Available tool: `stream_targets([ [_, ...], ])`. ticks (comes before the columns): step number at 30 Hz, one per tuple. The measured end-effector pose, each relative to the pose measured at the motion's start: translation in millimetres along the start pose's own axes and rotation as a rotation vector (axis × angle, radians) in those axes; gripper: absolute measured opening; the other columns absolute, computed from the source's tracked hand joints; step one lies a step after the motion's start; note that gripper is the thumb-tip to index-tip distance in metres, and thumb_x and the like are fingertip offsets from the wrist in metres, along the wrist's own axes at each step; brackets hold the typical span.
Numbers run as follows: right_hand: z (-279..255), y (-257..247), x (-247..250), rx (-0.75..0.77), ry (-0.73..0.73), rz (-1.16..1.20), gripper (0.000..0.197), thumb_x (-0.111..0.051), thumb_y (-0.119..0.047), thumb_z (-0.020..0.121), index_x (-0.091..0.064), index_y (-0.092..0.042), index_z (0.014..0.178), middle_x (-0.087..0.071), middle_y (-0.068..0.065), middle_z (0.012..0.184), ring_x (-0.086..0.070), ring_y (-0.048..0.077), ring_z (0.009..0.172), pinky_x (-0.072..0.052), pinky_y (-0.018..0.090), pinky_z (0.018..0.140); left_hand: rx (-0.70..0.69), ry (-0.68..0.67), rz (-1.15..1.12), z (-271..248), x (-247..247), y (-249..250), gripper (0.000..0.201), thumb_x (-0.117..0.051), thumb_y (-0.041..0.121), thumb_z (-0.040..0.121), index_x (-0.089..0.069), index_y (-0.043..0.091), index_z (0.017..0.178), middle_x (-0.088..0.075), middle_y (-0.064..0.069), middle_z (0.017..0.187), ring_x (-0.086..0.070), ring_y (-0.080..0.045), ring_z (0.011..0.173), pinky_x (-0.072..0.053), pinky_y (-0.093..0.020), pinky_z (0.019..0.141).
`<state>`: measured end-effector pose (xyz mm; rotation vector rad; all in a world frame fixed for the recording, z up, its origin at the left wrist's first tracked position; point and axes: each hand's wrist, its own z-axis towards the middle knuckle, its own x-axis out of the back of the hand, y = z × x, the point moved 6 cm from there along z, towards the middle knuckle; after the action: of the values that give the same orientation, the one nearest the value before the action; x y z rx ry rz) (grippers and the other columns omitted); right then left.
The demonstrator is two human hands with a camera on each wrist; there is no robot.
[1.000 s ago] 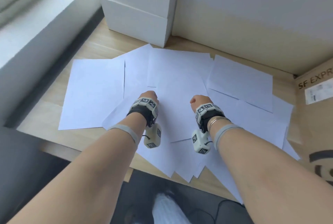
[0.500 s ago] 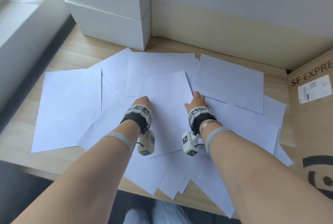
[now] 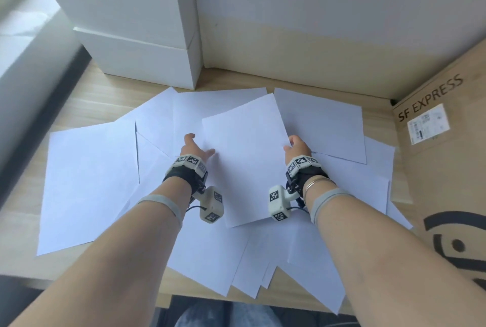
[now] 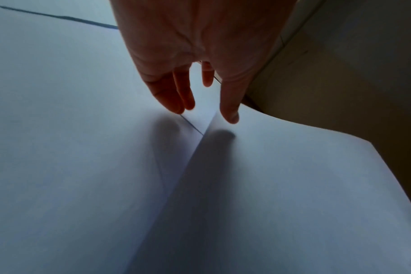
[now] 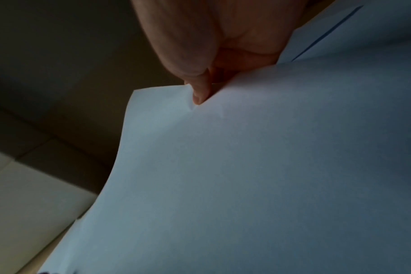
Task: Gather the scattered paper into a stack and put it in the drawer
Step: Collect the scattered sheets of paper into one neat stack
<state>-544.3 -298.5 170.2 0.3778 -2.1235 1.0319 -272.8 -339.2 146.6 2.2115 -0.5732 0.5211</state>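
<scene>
Spreading across the middle of the table (image 3: 86, 95), the scattered paper (image 3: 89, 184) overlaps loosely, some sheets overhanging the near edge. One top sheet (image 3: 244, 158) is raised between both hands. The left hand (image 3: 196, 146) has fingers spread, thumb on its left edge; the right hand (image 3: 295, 145) pinches its right edge. Light, limp and slippery, sheets are probably best taken at opposite edges.

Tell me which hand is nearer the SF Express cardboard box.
Right. The right hand pinches the lifted sheet's right edge, on the cardboard box's side; the left hand is at its left edge, farther away.
</scene>
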Motion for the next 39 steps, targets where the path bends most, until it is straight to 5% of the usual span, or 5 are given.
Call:
stream_targets([
  [4, 3, 9, 10, -0.041, 0.021, 0.063, 0.03, -0.043, -0.008, 0.096, -0.051, -0.005, 0.125, -0.06, 0.017, 0.123, -0.058, 0.03, 0.109, -0.039, 0.024, 0.073, -0.018, -0.165, -0.192, -2, -14, 9, 0.073, -0.067, 0.024, 0.084, -0.026, 0.014, 0.144, -0.06, -0.014, 0.119, -0.059, -0.028, 0.1, -0.046, -0.035, 0.088],
  [10, 7, 20, 12, -0.042, 0.017, -0.016, 0.028, -0.047, -0.013, 0.094, -0.058, -0.005, 0.118, -0.064, 0.015, 0.118, -0.058, 0.03, 0.109, -0.043, 0.027, 0.085, -0.05, -0.276, -0.269, -1, -34, 22, 0.023, -0.063, 0.005, 0.082, -0.057, 0.014, 0.103, -0.064, -0.019, 0.106, -0.063, -0.033, 0.097, -0.049, -0.053, 0.096],
  [17, 33, 38, 20, 0.009, 0.008, -0.215, 0.031, -0.051, -0.01, 0.089, -0.059, -0.013, 0.119, -0.056, 0.01, 0.127, -0.057, 0.029, 0.113, -0.045, 0.029, 0.097, -0.126, -0.198, 0.031, 13, -35, 21, 0.019, -0.055, 0.0, 0.084, -0.049, 0.013, 0.097, -0.058, -0.014, 0.093, -0.056, -0.027, 0.084, -0.049, -0.034, 0.078],
  [26, 55, 27, 5, 0.125, -0.133, -0.55, 0.078, -0.063, -0.033, 0.086, -0.017, -0.028, 0.149, -0.009, -0.007, 0.159, -0.005, 0.021, 0.148, -0.017, 0.041, 0.119, -0.149, -0.142, 0.047, 24, -35, 12, 0.02, -0.053, 0.001, 0.083, -0.048, 0.014, 0.096, -0.057, -0.004, 0.072, -0.056, -0.026, 0.078, -0.044, -0.029, 0.072],
  [39, 53, 24, 5, 0.169, -0.111, -0.642, 0.056, -0.047, -0.033, 0.094, -0.028, -0.019, 0.145, -0.035, 0.002, 0.148, -0.036, 0.027, 0.132, -0.039, 0.038, 0.102, -0.151, -0.063, -0.014, 29, -22, 3, 0.017, -0.052, -0.001, 0.081, -0.05, 0.011, 0.094, -0.055, -0.005, 0.07, -0.055, -0.026, 0.077, -0.043, -0.029, 0.073],
])
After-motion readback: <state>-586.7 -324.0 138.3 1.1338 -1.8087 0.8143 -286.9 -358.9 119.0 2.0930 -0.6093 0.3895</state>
